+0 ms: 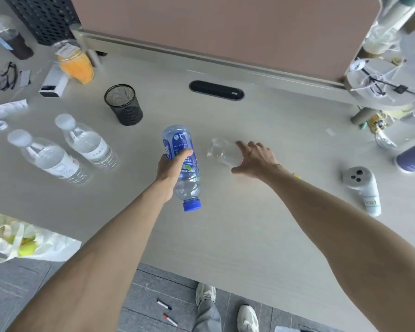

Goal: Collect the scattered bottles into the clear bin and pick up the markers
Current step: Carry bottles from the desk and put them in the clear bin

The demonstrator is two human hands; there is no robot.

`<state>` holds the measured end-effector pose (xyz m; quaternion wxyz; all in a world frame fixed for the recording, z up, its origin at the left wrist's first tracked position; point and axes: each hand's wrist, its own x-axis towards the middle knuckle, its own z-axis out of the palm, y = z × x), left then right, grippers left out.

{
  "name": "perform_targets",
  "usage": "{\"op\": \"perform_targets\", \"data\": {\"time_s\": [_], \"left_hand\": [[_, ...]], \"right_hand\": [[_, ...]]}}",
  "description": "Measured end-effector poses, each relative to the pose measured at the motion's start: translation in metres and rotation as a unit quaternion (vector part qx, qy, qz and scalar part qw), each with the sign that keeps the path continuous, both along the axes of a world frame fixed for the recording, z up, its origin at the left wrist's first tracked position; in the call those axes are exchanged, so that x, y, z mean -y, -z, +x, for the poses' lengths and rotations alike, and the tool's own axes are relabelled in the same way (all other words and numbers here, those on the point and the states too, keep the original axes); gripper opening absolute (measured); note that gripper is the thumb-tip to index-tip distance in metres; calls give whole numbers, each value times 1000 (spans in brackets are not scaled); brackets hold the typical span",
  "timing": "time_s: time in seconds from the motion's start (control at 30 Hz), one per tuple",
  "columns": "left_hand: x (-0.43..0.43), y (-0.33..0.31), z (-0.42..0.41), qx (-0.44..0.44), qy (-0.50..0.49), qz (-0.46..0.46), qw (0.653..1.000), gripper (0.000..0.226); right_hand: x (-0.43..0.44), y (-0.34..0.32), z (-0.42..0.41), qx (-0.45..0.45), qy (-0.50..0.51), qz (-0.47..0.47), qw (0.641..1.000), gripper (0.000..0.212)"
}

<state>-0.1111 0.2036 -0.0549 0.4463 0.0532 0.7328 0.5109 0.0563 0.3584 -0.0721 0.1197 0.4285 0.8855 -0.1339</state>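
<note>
Left hand (pixel 171 167) is wrapped around a blue-labelled bottle (pixel 183 164) and holds it above the desk (pixel 249 224), cap toward the person. Right hand (pixel 254 159) is spread, fingers touching a clear bottle (pixel 222 150) lying on its side just left of it (blurred, so the grip is unclear). Two more bottles (pixel 65 149) lie well left. Two markers (pixel 167 312) sit on the floor below, beside the person's shoes.
</note>
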Motion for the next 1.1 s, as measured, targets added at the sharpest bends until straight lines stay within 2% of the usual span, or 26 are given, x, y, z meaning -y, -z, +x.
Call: {"op": "perform_targets", "data": {"time_s": [0.1, 0.2, 0.27, 0.37, 0.5, 0.6, 0.67, 0.8, 0.93, 1.0, 1.1], "left_hand": [[-8, -4, 11, 7, 28, 5, 1000, 38], [-14, -13, 34, 19, 53, 14, 998, 39], [-18, -17, 58, 30, 81, 21, 996, 44], [-21, -23, 106, 42, 135, 43, 989, 34], [-18, -34, 175, 48, 215, 59, 974, 30], [-4, -40, 232, 50, 283, 62, 956, 26], [8, -45, 274, 46, 323, 67, 943, 18], [43, -53, 356, 39, 389, 73, 918, 19], [95, -55, 440, 54, 446, 69, 891, 39], [122, -54, 480, 61, 478, 60, 874, 50], [161, -48, 534, 45, 520, 55, 851, 37]], "right_hand": [[12, -11, 23, -133, 164, -83, 974, 72], [25, -24, 51, -252, 311, -162, 902, 63], [35, -31, 74, -324, 377, -195, 845, 59], [57, -39, 120, -398, 445, -223, 771, 55], [96, -60, 195, -423, 488, -207, 735, 62], [132, -70, 262, -453, 529, -174, 697, 39], [158, -75, 309, -465, 557, -150, 671, 33], [222, -81, 390, -489, 606, -109, 618, 43], [301, -80, 468, -500, 651, -81, 565, 65], [345, -76, 505, -500, 673, -75, 540, 62], [406, -65, 555, -509, 697, -74, 500, 53]]}}
